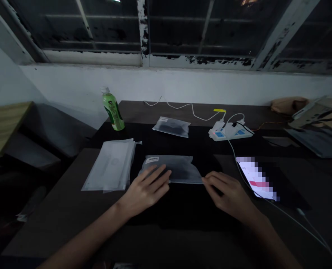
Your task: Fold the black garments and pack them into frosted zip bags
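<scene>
A frosted plastic bag (183, 170) with something dark inside lies flat on the table, a white barcode label at its upper left. Resting on its left part is my left hand (147, 188), fingers stretched out and slightly spread. My right hand (224, 190) pinches the bag's lower right corner between thumb and fingers. Left of the bag lies a stack of flat frosted plastic bags (110, 164). Farther back sits a second filled frosted bag (172, 127), also with a label.
A green drink bottle (113, 110) stands at the back left. A white power strip (230, 130) with plugs and cables is at the back right. Its white cable runs past a lit, blurred screen (255, 179). Brown packaging (317, 112) lies at the far right, by the wall.
</scene>
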### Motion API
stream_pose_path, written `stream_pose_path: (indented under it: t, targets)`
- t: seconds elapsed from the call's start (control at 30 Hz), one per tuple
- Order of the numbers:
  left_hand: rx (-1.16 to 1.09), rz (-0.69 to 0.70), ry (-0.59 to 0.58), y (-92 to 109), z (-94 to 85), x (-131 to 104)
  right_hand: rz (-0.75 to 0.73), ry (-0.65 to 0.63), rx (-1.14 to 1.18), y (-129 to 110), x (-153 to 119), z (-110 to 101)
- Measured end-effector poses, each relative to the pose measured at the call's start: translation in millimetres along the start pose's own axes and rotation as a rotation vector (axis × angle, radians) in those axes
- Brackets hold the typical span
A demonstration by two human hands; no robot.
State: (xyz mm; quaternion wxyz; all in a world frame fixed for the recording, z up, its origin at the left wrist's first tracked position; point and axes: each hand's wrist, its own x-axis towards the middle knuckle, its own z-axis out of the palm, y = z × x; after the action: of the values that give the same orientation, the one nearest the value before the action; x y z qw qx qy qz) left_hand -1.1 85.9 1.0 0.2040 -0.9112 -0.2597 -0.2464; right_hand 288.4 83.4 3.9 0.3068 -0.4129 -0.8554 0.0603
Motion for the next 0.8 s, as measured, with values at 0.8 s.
stream_pose_path:
  t: [0.8]
  targets:
    - [-0.184, -0.680, 0.016, -22.9, 5.1, -47.0, 0.050, -0.062, -0.249, 23.4, 78.0, 14.1]
